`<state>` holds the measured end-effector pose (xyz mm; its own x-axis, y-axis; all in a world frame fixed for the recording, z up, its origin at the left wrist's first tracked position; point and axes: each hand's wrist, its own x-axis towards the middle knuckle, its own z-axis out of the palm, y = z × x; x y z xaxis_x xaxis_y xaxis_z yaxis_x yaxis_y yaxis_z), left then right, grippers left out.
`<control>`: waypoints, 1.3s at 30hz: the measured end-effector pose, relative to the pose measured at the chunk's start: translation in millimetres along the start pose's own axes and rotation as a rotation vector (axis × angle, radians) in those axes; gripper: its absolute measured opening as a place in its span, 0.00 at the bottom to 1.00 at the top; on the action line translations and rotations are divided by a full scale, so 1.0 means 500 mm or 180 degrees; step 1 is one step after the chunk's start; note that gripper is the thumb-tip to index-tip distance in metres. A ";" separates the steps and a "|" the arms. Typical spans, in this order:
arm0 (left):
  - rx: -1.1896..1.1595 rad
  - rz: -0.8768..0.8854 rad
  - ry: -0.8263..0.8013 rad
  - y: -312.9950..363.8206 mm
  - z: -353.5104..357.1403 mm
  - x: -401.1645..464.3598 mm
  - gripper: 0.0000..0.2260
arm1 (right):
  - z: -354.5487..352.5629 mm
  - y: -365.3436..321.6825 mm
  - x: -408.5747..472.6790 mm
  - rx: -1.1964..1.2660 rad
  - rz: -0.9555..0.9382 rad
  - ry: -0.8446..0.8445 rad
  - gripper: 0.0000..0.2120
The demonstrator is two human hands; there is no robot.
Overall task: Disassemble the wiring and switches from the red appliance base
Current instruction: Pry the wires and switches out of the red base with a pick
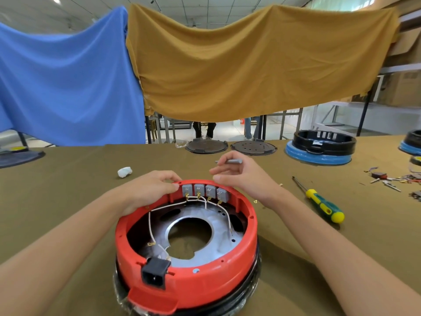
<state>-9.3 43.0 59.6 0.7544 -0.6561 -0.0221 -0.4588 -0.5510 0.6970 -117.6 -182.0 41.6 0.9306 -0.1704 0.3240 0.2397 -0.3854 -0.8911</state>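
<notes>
Our left hand [153,184] grips the far rim of the one red appliance base [186,245] at the worktop's [68,201] near edge; four grey switches [205,192] follow; our right hand [239,176] holds one grey rod [231,161]; one screwdriver [319,199] lies rightward.

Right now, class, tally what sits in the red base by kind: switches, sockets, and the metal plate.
Grey switches: 4
Black socket: 1
Metal plate: 1
Total: 6, all in the red base
</notes>
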 end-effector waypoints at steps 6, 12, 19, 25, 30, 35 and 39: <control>0.0034 0.0133 -0.0115 0.003 -0.003 -0.005 0.09 | -0.002 -0.001 -0.001 -0.0204 0.0263 -0.0298 0.13; 0.0341 0.0161 -0.0673 0.007 -0.034 -0.034 0.15 | -0.004 -0.006 -0.002 -0.0362 0.0244 -0.0369 0.13; 0.0226 0.0340 0.0005 -0.017 -0.002 -0.060 0.13 | 0.000 -0.005 -0.004 -0.0404 0.0135 -0.0339 0.11; 0.0823 0.0271 0.0011 0.002 -0.002 -0.063 0.09 | 0.008 -0.011 -0.006 0.0172 0.0311 -0.0568 0.12; 0.1123 0.0391 -0.0022 0.019 -0.007 -0.053 0.06 | 0.008 -0.010 -0.005 0.0235 0.0369 -0.0524 0.12; 0.1658 0.0956 -0.0028 0.026 0.015 -0.033 0.16 | 0.010 -0.008 -0.004 0.0253 0.0377 -0.0535 0.12; 0.1991 0.1306 0.0133 0.019 0.023 -0.021 0.15 | 0.009 -0.005 -0.005 0.0231 0.0379 -0.0533 0.11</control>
<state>-27.1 38.7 58.5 0.4767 -0.8588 0.1880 -0.8791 -0.4649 0.1055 -119.0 -176.4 41.7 0.9850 -0.0555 0.1632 0.1390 -0.3043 -0.9424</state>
